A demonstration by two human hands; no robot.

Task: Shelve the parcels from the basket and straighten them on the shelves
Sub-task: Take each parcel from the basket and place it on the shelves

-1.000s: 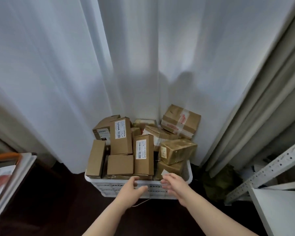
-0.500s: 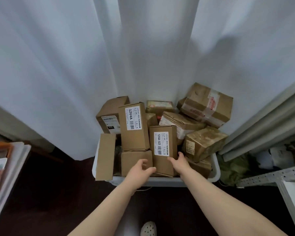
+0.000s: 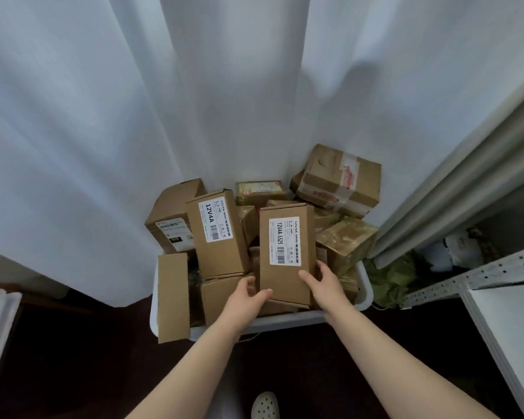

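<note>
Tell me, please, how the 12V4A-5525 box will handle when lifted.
The 12V4A-5525 box looks stiff: crisp cardboard edges. Matte card probably grips well between the left hand and right hand. Tall and narrow, it may tip if stood upright.

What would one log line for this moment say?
phase: pick from basket | left hand: grips 12V4A-5525 box | right hand: grips same box | shelving: not yet done

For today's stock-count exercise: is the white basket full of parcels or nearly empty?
Full: brown parcels are heaped above the basket's white rim, the taped parcel topmost. The left hand and right hand grip the 12V4A-5525 parcel.
</note>
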